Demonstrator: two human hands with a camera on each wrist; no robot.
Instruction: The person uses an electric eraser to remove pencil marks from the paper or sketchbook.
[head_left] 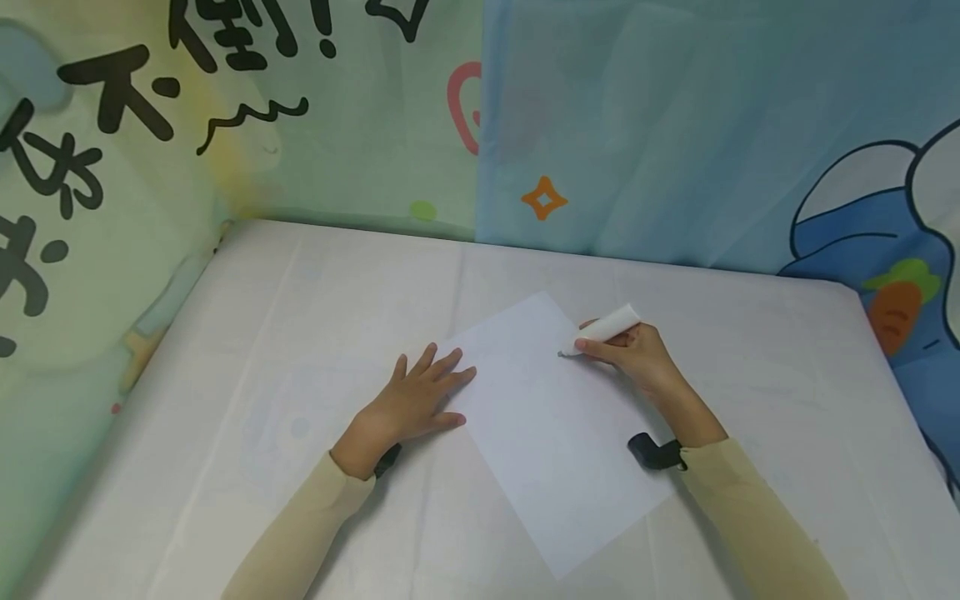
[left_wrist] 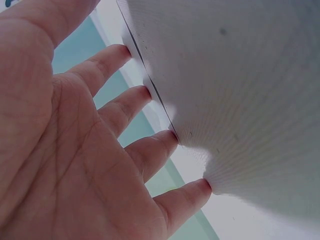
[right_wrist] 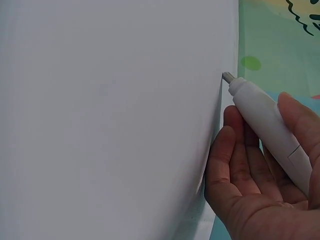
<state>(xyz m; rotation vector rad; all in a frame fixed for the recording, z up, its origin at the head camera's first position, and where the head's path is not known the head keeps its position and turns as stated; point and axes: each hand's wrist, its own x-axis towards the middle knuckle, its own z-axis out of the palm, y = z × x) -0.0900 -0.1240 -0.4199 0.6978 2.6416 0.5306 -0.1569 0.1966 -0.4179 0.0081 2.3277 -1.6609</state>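
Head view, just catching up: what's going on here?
A person has both hands at a sheet of paper lying slantwise on the table. The right hand holds a white marker-like pen, its tip at or just over the sheet. The left hand rests with fingers spread at the sheet's left edge.

room over paper (head_left: 525, 417) between left fingers (head_left: 457, 380) and pen (head_left: 615, 323), curtain (head_left: 637, 125) blocking behind

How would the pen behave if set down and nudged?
The pen would probably roll: it looks rounded. It may slip a little, as it looks smooth. Likely stiff: no bend shows in the right grip.
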